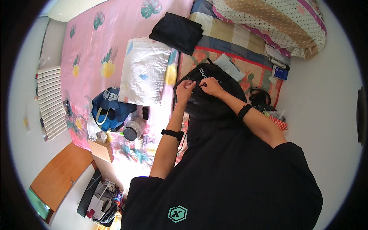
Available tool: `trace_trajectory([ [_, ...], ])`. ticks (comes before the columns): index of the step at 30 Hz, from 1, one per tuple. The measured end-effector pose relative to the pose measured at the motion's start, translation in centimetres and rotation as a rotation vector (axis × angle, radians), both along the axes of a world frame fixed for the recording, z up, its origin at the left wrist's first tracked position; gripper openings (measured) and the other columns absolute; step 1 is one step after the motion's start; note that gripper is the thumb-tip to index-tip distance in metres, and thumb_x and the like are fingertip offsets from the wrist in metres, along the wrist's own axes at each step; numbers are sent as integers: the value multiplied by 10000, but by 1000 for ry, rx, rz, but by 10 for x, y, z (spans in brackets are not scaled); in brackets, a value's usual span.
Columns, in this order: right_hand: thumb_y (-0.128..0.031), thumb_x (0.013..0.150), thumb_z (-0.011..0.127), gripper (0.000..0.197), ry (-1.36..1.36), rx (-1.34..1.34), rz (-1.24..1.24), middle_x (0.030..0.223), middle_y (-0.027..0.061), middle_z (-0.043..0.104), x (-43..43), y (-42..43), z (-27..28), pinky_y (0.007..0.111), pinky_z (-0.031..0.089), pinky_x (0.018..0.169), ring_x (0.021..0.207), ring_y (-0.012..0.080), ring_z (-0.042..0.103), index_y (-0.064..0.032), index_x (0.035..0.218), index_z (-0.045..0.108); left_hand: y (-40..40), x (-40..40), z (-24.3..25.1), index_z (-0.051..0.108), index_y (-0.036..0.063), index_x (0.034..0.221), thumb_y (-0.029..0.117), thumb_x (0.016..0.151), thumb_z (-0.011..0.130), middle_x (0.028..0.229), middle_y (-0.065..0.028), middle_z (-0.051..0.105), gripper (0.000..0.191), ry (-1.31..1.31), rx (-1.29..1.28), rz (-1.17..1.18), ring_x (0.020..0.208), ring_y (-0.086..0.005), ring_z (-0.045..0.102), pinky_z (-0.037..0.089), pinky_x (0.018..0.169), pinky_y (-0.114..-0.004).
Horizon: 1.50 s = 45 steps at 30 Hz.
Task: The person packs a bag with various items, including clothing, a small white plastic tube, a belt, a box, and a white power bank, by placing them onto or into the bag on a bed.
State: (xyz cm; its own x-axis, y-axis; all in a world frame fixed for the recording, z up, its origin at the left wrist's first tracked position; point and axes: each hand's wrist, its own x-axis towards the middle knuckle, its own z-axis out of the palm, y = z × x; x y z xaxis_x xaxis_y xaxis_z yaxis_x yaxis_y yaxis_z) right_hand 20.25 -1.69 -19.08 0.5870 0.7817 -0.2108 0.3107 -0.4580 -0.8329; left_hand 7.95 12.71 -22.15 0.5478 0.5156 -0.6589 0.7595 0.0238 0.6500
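Observation:
A black backpack (pixel 221 105) with white lettering lies in front of me on the patterned bed cover, against my black clothing. My left hand (pixel 185 90) is over its left part, thumb and fingertips close together; whether they pinch anything is too small to tell. A short way to the right, my right hand (pixel 212 86) has its fingers curled at the bag's upper face, a small dark part between thumb and forefinger. The two hands are apart. Beyond the bag's top edge lies a pale flat packet (pixel 229 66).
Folded black cloth (pixel 176 33) and a folded white quilted cloth (pixel 145 72) lie beyond. At left are a blue bag (pixel 99 100), a clear jar with a black lid (pixel 134 129) and a small black object (pixel 145 113). A blue box (pixel 280 72) and black straps (pixel 260 97) lie by the right wall.

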Motion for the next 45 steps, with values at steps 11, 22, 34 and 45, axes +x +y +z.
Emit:
trace_trajectory([
  [11,-112,664,660,93,101,-367,-321,815,163,678,18,-20,-2,442,523,749,836,353,650,-78,745,688,-36,16,17,693,-32,735,259,837,734,616,69,521,311,-133,-22,50,597,-29,441,336,516,-223],
  [22,-167,698,741,247,69,-459,-210,890,124,670,39,-86,-2,454,499,751,901,342,628,-104,904,621,-13,-43,4,692,-26,819,261,823,715,671,-58,622,288,-34,1,36,656,-149,575,450,641,-321],
  [34,-312,820,649,301,41,-386,-892,877,148,657,36,-264,-53,422,508,755,839,291,650,-26,913,637,-105,39,147,536,114,1290,484,676,781,1276,-176,488,757,-480,490,-1094,1147,-339,507,432,929,-411],
  [45,-168,858,556,174,674,-385,-911,872,191,639,-15,-375,-115,411,489,629,696,291,618,-9,892,617,-35,60,147,621,134,1140,403,696,762,1031,-133,665,537,-166,503,-875,981,-338,621,502,811,-435],
])
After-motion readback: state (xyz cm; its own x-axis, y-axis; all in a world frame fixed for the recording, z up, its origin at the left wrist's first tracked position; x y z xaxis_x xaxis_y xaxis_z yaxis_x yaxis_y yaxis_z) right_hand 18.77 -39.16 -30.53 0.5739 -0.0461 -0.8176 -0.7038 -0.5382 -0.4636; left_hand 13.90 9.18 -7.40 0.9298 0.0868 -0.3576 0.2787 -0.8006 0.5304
